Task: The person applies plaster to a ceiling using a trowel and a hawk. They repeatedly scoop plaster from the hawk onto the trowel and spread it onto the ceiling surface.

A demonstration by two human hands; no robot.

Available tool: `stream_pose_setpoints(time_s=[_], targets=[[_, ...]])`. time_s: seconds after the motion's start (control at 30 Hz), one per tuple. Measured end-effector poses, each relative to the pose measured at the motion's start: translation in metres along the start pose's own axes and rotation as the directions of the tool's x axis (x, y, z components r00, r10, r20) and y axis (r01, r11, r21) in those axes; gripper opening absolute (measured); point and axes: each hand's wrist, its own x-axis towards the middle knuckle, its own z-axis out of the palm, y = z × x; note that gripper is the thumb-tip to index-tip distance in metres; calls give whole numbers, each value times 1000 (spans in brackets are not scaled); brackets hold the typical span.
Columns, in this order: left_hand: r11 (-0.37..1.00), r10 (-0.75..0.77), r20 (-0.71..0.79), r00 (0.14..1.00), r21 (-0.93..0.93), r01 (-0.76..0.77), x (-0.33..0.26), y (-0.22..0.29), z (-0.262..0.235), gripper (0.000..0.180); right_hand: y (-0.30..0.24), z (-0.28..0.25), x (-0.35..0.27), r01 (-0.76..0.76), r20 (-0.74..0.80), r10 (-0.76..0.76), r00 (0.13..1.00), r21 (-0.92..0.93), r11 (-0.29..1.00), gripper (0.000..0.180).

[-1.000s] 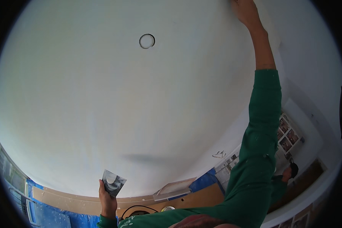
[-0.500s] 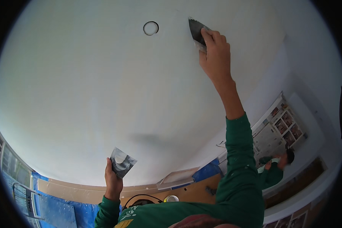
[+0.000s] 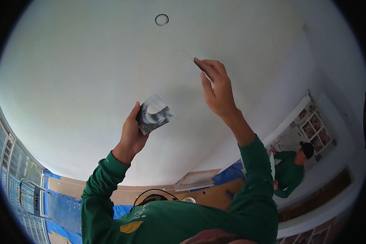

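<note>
My left hand grips a flat square putty knife, its face turned up, with a smooth dab of white filler on it. To the right and higher, my right hand pinches a second thin putty knife between thumb and fingers. That blade is seen nearly edge-on, so its face is hidden. Both hands are in front of a broad white plastered surface, where a dark-rimmed round cut-out shows near the top. I cannot tell whether the right blade touches the surface.
A person in a green top stands at the right, holding a pale flat thing. Below are a white-topped tub, a dark coiled item with a cable loop, blue sheeting and a metal ladder frame by the windows.
My right hand has come down and left from high on the surface, its blade turning edge-on. My left hand has risen toward it with the loaded putty knife. The other person has straightened up.
</note>
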Motion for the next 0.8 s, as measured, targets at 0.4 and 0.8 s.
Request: stream_pose_setpoints(time_s=[0.4,0.8], targets=[[996,47,196,979,62,-60,-33,19,72,51,-23,-30,-33,486,-7,-487,873,-37,873,50],[973,229,-144,963,10,-230,-24,-24,-23,51,192,-188,296,169,-261,-392,882,-602,780,33]])
